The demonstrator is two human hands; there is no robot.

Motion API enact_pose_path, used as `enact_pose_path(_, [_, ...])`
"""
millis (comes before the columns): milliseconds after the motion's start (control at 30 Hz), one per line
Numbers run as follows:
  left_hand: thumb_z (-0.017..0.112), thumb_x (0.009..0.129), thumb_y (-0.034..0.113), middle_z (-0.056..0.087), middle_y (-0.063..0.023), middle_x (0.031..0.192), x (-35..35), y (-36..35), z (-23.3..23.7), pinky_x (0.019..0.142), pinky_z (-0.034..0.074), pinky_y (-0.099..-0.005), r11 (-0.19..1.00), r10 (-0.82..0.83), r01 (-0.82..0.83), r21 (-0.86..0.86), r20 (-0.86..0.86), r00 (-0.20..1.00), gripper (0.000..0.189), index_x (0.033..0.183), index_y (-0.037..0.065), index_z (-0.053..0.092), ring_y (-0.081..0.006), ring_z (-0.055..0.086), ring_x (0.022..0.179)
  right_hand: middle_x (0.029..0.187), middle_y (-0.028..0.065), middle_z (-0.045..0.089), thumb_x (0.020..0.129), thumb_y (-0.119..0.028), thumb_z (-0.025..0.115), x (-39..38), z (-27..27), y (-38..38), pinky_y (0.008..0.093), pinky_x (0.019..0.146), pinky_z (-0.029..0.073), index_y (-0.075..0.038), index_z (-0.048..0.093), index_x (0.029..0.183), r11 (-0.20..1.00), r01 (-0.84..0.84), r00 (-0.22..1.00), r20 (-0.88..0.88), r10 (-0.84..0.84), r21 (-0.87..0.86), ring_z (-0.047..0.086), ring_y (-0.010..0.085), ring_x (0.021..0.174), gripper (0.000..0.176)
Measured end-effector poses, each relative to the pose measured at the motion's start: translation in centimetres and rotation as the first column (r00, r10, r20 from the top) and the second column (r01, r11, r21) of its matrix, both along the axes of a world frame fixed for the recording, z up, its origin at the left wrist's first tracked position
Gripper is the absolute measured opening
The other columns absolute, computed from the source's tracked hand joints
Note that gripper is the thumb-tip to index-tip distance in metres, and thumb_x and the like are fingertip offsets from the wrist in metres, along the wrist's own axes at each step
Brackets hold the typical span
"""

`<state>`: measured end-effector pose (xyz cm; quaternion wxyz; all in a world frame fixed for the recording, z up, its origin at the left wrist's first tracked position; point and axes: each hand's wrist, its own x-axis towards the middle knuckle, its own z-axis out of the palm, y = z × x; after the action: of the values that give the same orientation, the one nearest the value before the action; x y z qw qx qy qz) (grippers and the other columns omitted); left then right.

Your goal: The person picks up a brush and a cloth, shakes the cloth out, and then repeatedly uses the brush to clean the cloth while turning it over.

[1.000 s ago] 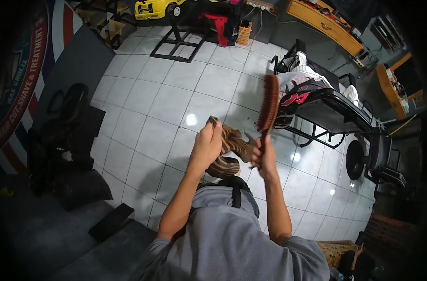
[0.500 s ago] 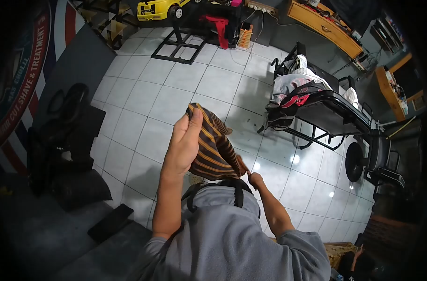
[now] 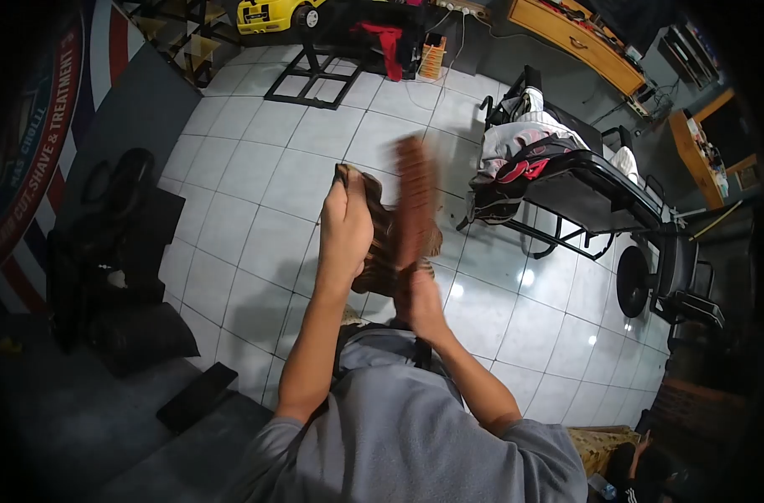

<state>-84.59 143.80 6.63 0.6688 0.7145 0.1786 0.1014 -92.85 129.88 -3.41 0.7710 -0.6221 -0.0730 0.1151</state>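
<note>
My left hand is raised in front of my body, its fingers closed on the edge of a brown-and-dark striped cloth that hangs down. To its right, my right hand is closed round the dark handle of a long reddish-brown brush-like tool, smeared by motion. The tool points upward and overlaps the right part of the cloth in this view, hiding some of it.
A black reclining chair with clothes heaped on it stands to the right. Ahead on the tiled floor is a black metal frame. Dark chairs and a bench line the left. At lower right, another person is partly visible.
My right hand has come up and inward, swinging the brush-like tool upright beside the cloth. The left hand has shifted slightly right, and the cloth looks more bunched.
</note>
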Motion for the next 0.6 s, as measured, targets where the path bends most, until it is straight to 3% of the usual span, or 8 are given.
enact_pose_path(33, [0.038,0.099,0.032,0.051,-0.0052,0.066,0.0,-0.1,0.8,0.056,0.04,-0.0276,0.995,-0.002,0.006,-0.102,0.042,0.999,0.037,0.081,0.002,0.051,-0.0114,0.048,0.061,0.063,0.0067,0.049,0.099,-0.032,0.029,0.2,-0.6,0.4,0.0311,0.053,0.039,0.002,0.047,0.114,0.965,-0.007,0.974,0.215,0.066,-0.264,0.048,0.0197,0.052,0.041])
enact_pose_path(67, [0.038,0.099,0.033,0.05,-0.0022,0.068,-0.1,-0.2,1.7,0.056,0.04,-0.0251,0.979,0.001,0.016,-0.202,0.084,0.996,0.037,0.083,0.003,0.051,-0.0075,0.046,0.061,0.063,0.0157,0.052,0.099,-0.029,0.031,-0.2,-3.0,0.4,0.0369,0.054,0.041,0.0,0.05,0.106,0.971,-0.021,0.992,0.113,0.049,-0.237,0.052,0.0307,0.054,0.036])
enact_pose_path(167, [0.043,0.097,0.033,0.055,-0.0019,0.081,-1.0,0.4,4.4,0.062,0.046,-0.0232,0.91,0.008,0.064,-0.41,0.172,0.985,0.031,0.093,0.004,0.053,-0.008,0.053,0.071,0.072,0.0271,0.059,0.096,-0.031,0.038,1.2,-11.1,-1.4,0.0512,0.057,0.043,-0.001,0.048,0.089,0.762,-0.033,0.974,0.148,0.169,-0.647,0.056,0.0462,0.069,0.032])
enact_pose_path(233, [0.046,0.096,0.032,0.058,-0.0032,0.087,-1.7,0.6,6.4,0.065,0.049,-0.0242,0.859,0.029,0.074,-0.507,0.193,0.981,0.029,0.1,0.003,0.053,-0.0104,0.058,0.075,0.078,0.0259,0.062,0.095,-0.042,0.038,0.7,-18.8,-4.1,0.0529,0.064,0.047,-0.001,0.056,0.094,0.399,-0.201,0.959,-0.098,0.264,-0.895,0.06,0.0443,0.075,0.045])
enact_pose_path(333, [0.044,0.097,0.032,0.058,-0.0029,0.086,-2.8,1.2,7.3,0.067,0.051,-0.0258,0.844,0.034,0.099,-0.527,0.237,0.971,0.029,0.1,0.004,0.053,-0.0109,0.059,0.075,0.091,0.0248,0.064,0.091,-0.055,0.035,-1.5,-22.8,-8.0,0.0497,0.076,0.049,-0.002,0.064,0.091,0.161,-0.429,0.901,-0.408,0.15,-0.889,0.062,0.0411,0.088,0.061])
enact_pose_path(467, [0.042,0.097,0.035,0.057,-0.0032,0.086,-3.1,1.9,6.7,0.073,0.051,-0.0288,0.836,0.064,0.076,-0.543,0.234,0.97,0.033,0.101,0.004,0.052,-0.0127,0.059,0.077,0.098,0.0233,0.063,0.093,-0.049,0.033,-2.2,-23.6,-9.2,0.048,0.082,0.048,-0.003,0.065,0.098,0.12,-0.484,0.874,-0.485,0.025,-0.867,0.06,0.0391,0.096,0.056])
enact_pose_path(500, [0.044,0.097,0.035,0.055,0.0001,0.079,-3.3,1.4,6.6,0.059,0.047,-0.0265,0.836,0.157,-0.04,-0.548,0.169,0.973,0.032,0.093,0.004,0.054,-0.0092,0.055,0.069,0.095,0.0235,0.064,0.094,-0.046,0.031,-1.8,-23.8,-9.4,0.0479,0.08,0.049,-0.001,0.064,0.099,0.122,-0.463,0.882,-0.47,-0.026,-0.878,0.062,0.0389,0.093,0.056])
enact_pose_path(600, [0.043,0.097,0.036,0.053,0.0021,0.066,-3.7,3.6,3.4,0.055,0.043,-0.0293,0.998,0.019,-0.031,0.063,0.188,0.982,0.041,0.078,0.002,0.054,-0.0086,0.054,0.064,0.076,0.0249,0.064,0.094,-0.051,0.029,0.6,-25.7,-9.7,0.0462,0.067,0.05,0.002,0.063,0.085,0.287,-0.165,0.981,-0.187,-0.05,-0.943,0.065,0.0358,0.072,0.064])
